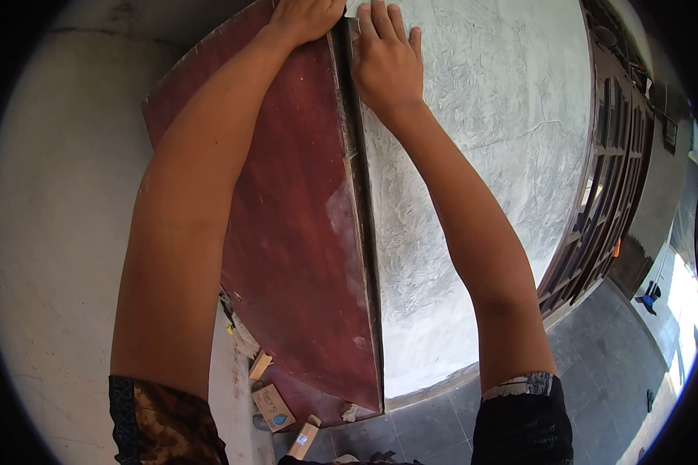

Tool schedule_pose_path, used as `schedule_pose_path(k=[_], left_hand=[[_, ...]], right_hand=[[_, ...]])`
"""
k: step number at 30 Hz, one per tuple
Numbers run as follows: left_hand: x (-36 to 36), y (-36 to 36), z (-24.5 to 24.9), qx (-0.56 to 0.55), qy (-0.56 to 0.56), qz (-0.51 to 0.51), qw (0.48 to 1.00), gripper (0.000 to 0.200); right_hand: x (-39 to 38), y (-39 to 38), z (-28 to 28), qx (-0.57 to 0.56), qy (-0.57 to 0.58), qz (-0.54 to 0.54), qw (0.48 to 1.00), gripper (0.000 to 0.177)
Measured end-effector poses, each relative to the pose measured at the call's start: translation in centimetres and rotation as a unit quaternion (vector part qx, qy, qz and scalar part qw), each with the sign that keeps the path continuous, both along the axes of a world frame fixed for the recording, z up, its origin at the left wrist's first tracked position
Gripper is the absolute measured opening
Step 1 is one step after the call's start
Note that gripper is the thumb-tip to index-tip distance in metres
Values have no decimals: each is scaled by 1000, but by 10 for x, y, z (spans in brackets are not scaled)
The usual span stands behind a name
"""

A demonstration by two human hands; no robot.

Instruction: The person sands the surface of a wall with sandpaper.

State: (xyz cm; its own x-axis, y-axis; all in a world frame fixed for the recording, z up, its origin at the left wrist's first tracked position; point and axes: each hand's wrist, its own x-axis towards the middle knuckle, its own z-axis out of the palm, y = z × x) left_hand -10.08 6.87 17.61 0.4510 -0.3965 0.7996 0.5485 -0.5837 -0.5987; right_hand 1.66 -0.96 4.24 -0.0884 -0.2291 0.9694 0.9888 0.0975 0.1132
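A dark red panel (295, 256) stands upright beside a rough, white plastered wall (473, 155). Between them runs a narrow dark strip (357, 178) with worn edges, from the top of the view down to the floor. My left hand (306, 19) is curled at the upper edge of the panel, close to this strip. Its fingertips are hidden or cut off by the top of the view, so what they grip does not show. Across the strip, my right hand (388, 66) rests against the plaster with its fingers stretched upward and slightly apart.
Below the panel, a cardboard box (274, 406) and pieces of wood (304, 436) lie near grey floor tiles (426, 426). Another pale wall (70, 194) rises on the left. Brown-framed windows (597, 186) line the right side, with a blue and black item (649, 297) beyond.
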Motion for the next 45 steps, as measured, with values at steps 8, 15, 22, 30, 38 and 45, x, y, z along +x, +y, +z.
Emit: schedule_pose_path(k=[8, 15, 22, 30, 38, 45], left_hand=[[-13, -21, 12, -60, 47, 151, 986, 61], [-12, -45, 18, -121, 72, 270, 953, 65], [-12, -54, 19, -166, 89, 266, 945, 65], [-12, -53, 16, -214, 86, 208, 950, 65], [-15, -48, 17, -204, 106, 154, 961, 60], [-20, -37, 24, -171, 131, 152, 965, 59]], right_hand=[[7, -4, 9, -33, -1, -61, 998, 45], [-6, -4, -72, -49, -55, -59, 996, 46], [7, 0, 8, -59, -13, -36, 998, 48], [11, -10, -5, -27, -41, -54, 997, 46], [25, -6, -62, -62, -76, -90, 991, 49], [22, -1, 18, -55, -37, -84, 994, 47]])
